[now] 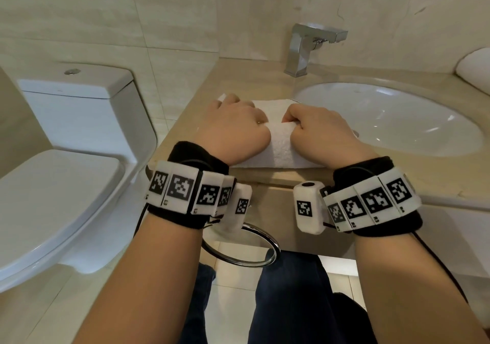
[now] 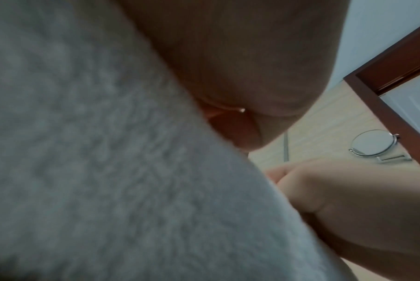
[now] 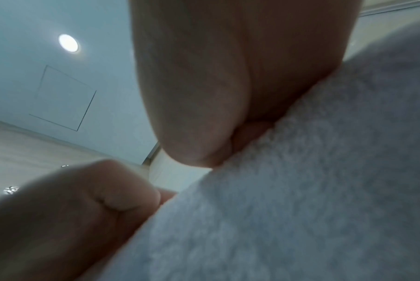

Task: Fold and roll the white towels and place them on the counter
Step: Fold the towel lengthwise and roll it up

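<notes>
Nearest, the left hand (image 1: 236, 128) and right hand (image 1: 320, 128) sit side by side on the white towel (image 1: 281, 144), which lies folded on the beige counter (image 1: 185, 120) just left of the sink (image 1: 384, 115). Both hands have their fingers curled down over a raised fold of the cloth, gripping it (the wrist views show only blurred terry and the heels of the palms). Beyond stands a chrome faucet (image 1: 307, 46); another rolled white towel (image 1: 474, 70) rests at the counter's far right. A toilet (image 1: 66, 158) stands to the left.

Fluffy terry-cloth towel (image 1: 281, 144), glossy chrome faucet (image 1: 307, 46)
</notes>
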`<state>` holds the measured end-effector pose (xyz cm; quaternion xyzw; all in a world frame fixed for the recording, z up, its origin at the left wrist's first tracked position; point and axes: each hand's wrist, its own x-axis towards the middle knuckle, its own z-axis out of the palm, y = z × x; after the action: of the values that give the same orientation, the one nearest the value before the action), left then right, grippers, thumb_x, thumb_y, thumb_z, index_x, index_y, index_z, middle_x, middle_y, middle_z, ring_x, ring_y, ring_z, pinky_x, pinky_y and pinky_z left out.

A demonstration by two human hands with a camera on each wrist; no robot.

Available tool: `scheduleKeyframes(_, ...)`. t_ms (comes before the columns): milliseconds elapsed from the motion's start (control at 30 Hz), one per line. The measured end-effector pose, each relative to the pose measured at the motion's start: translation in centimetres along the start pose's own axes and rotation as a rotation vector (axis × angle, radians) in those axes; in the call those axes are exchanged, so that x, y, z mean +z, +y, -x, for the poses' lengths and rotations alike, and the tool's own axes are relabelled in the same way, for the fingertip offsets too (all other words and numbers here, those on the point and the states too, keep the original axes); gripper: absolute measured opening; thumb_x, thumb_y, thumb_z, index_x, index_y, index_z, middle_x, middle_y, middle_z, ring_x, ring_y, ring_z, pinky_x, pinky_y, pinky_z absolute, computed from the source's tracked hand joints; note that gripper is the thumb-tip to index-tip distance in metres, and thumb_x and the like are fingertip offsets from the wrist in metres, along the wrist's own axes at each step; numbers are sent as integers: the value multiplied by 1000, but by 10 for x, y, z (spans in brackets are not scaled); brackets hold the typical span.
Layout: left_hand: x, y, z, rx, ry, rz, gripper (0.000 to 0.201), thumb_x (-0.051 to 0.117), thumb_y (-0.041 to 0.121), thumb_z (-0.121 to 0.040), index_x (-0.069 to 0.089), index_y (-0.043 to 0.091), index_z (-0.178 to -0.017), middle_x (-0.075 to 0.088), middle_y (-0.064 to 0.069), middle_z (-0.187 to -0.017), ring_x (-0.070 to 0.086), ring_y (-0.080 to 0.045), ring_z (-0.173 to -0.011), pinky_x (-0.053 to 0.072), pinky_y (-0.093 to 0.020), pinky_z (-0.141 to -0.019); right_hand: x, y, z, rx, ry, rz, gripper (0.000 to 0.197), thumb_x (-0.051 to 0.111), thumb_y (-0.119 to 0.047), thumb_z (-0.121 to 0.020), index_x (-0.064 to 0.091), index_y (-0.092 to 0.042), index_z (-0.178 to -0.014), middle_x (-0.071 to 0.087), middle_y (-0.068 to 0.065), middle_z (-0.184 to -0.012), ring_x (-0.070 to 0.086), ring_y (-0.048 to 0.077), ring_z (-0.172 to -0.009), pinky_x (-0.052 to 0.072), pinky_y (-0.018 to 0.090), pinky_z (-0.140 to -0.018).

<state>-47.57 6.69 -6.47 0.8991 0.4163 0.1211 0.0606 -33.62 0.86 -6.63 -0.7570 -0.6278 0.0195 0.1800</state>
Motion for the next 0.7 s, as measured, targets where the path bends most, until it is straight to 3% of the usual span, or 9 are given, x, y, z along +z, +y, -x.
scheduleKeyframes(33,2,0,4,56,68,-46,46,33,29,-83,56,29,-123,51,4,-128,37,-21,-123,26,-37,-102,1,-1,-2,3,-2,10,34,37,-4,-84,56,-21,-108,46,-2,-96,37,19,-87,23,27,-77)
scheduleKeyframes(100,2,-1,11,111,175,-51,54,30,34,-75,53,28,-123,48,7,-126,36,-19,-122,23,-37,-103,2,-1,-5,19,-5,11,33,38,-5,-83,56,-22,-105,45,-3,-96,36,19,-87,23,28,-77)
scheduleKeyframes(200,3,-5,18,134,229,-11,40,41,33,-81,58,25,-116,55,8,-114,47,-17,-111,25,-36,-98,4,0,-8,22,18,0,35,38,-5,-82,59,-21,-106,54,-1,-104,40,19,-89,25,30,-81)
scheduleKeyframes(333,3,-10,21,176,176,-31,49,34,39,-78,63,21,-113,62,3,-107,53,-18,-102,31,-31,-86,11,4,-8,4,137,-8,38,37,-3,-84,60,-21,-109,62,1,-111,51,23,-105,26,34,-95)
scheduleKeyframes(533,6,-12,10,107,124,-76,58,21,42,-79,60,19,-116,62,2,-116,46,-18,-119,25,-37,-104,20,7,5,-72,337,-122,31,42,-10,-89,60,-16,-113,61,3,-113,49,22,-111,30,34,-100)
scheduleKeyframes(700,8,-10,-1,31,90,-47,42,28,33,-95,59,20,-119,58,3,-126,37,-17,-128,14,-41,-112,19,6,9,-118,320,-66,32,48,-31,-91,61,-19,-117,62,-1,-117,51,18,-111,32,33,-98)
